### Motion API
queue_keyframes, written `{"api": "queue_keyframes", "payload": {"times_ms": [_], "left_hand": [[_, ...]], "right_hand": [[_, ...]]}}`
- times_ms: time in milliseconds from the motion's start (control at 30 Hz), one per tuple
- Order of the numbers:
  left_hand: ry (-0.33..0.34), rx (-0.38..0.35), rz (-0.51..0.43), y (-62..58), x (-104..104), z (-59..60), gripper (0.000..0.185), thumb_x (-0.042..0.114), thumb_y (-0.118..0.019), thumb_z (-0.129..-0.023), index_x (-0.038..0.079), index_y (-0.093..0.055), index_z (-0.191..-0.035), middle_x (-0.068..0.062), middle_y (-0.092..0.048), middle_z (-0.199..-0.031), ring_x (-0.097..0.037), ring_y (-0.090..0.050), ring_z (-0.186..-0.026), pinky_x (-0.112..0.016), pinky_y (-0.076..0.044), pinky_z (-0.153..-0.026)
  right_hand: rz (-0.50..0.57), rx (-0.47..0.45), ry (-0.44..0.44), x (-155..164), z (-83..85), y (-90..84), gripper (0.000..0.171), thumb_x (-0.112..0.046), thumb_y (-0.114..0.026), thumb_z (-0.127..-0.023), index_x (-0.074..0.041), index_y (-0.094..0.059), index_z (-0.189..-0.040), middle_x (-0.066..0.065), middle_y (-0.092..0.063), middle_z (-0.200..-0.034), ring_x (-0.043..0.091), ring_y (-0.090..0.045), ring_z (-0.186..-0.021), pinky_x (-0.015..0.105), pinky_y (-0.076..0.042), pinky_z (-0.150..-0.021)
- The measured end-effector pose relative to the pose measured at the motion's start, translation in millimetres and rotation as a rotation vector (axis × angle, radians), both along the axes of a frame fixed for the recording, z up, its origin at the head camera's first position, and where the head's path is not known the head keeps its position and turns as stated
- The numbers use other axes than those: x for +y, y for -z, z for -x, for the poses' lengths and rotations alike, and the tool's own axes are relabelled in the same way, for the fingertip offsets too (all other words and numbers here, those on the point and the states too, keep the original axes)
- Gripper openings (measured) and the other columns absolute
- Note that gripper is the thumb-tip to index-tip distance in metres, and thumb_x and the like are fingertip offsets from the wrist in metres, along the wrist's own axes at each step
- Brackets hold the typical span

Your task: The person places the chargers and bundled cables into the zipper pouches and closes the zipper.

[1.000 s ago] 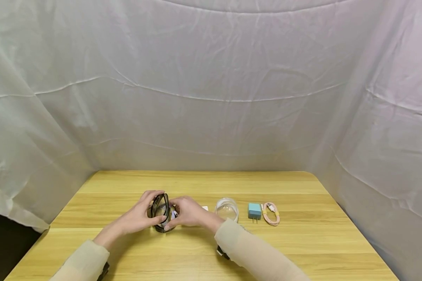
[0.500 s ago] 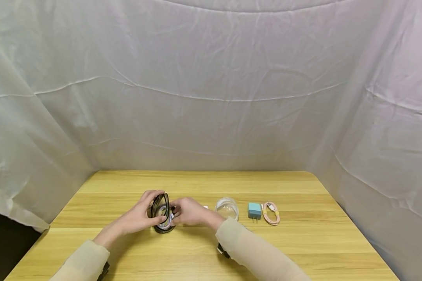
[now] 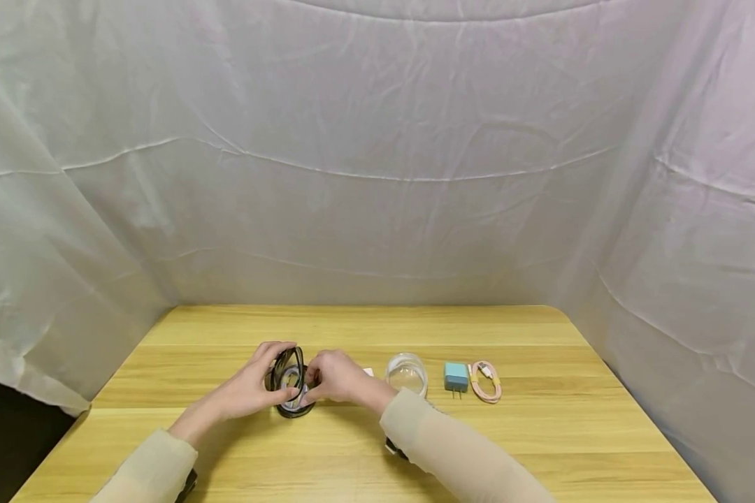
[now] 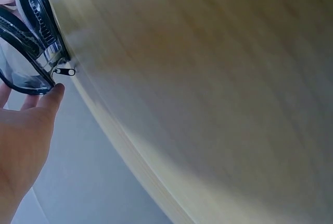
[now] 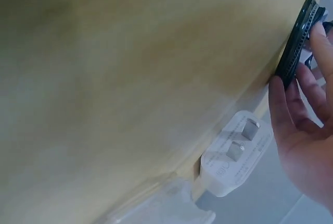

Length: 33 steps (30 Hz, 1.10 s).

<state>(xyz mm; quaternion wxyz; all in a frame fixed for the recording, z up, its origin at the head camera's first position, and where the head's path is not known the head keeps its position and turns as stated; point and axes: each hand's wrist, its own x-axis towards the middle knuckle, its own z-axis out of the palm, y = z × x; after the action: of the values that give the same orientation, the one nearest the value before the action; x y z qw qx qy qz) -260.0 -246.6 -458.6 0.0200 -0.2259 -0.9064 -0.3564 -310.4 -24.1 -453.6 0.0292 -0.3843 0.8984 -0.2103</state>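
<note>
A small round clear zip case point(image 3: 295, 413) with black trim stands partly unzipped on the table, its lid raised like a clamshell. My left hand point(image 3: 242, 392) grips the raised lid between thumb and fingers; its zip pull point(image 4: 65, 71) dangles near the thumb in the left wrist view. Inside the case lies a coiled pale lavender cable point(image 3: 300, 400). My right hand point(image 3: 340, 377) reaches into the opening from the right and pinches the cable at its right side. In the right wrist view, that hand's lower fingers touch the case's rim point(image 5: 299, 41), and the cable is mostly hidden.
A white two-prong charger plug point(image 5: 237, 151) lies just right of the right hand. Further right are a clear round container point(image 3: 406, 374), a blue charger point(image 3: 456, 377) and a coiled pink cable point(image 3: 486, 383). Fabric walls surround the wooden table point(image 3: 541, 433).
The right hand has lowered the cable into the case, and its coil now lies there with its plug tucked in. The left hand has stayed on the lid.
</note>
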Motion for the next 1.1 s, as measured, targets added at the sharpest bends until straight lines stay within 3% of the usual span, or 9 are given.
{"api": "queue_keyframes", "payload": {"times_ms": [200,500,700,900,1100], "left_hand": [[0.002,0.010,0.000,0.3,0,0.7,0.080,0.039,-0.079,-0.092,0.018,-0.036,-0.157,-0.019,-0.037,-0.153,-0.039,-0.054,-0.125,-0.061,-0.050,-0.100],[0.010,0.020,0.005,0.1,0,1.0,0.081,0.039,-0.079,-0.091,0.017,-0.036,-0.157,-0.021,-0.037,-0.151,-0.040,-0.056,-0.123,-0.063,-0.052,-0.099],[0.008,0.032,0.006,1.6,0,0.5,0.083,0.038,-0.080,-0.090,0.016,-0.037,-0.157,-0.021,-0.038,-0.150,-0.042,-0.055,-0.124,-0.066,-0.051,-0.099],[-0.002,0.043,0.023,2.6,0,2.1,0.082,0.041,-0.079,-0.091,0.017,-0.037,-0.157,-0.021,-0.038,-0.150,-0.042,-0.055,-0.125,-0.067,-0.050,-0.099],[-0.003,0.038,0.031,3.6,0,1.3,0.083,0.044,-0.078,-0.091,0.018,-0.036,-0.158,-0.020,-0.037,-0.151,-0.043,-0.055,-0.125,-0.070,-0.050,-0.097]], "right_hand": [[-0.058,-0.001,-0.079,4,3.8,-1.2,0.024,-0.034,-0.089,-0.083,-0.015,-0.078,-0.091,-0.005,-0.065,-0.091,0.003,-0.053,-0.083,0.013,-0.045,-0.071],[-0.084,-0.024,-0.086,12,-3.5,-5.5,0.024,-0.033,-0.082,-0.090,-0.014,-0.080,-0.105,-0.003,-0.067,-0.113,0.006,-0.060,-0.099,0.020,-0.051,-0.090],[-0.011,-0.052,-0.130,25,-5.9,-5.5,0.032,-0.029,-0.079,-0.093,-0.012,-0.076,-0.120,0.000,-0.069,-0.127,0.010,-0.062,-0.113,0.024,-0.050,-0.100],[0.131,-0.148,-0.078,42,-8.6,-12.9,0.039,-0.027,-0.077,-0.095,-0.013,-0.070,-0.131,0.000,-0.064,-0.140,0.016,-0.059,-0.129,0.033,-0.050,-0.108],[0.223,-0.176,-0.042,61,-6.6,-17.9,0.041,-0.023,-0.076,-0.096,-0.009,-0.067,-0.135,0.001,-0.063,-0.140,0.018,-0.058,-0.130,0.033,-0.051,-0.107]]}}
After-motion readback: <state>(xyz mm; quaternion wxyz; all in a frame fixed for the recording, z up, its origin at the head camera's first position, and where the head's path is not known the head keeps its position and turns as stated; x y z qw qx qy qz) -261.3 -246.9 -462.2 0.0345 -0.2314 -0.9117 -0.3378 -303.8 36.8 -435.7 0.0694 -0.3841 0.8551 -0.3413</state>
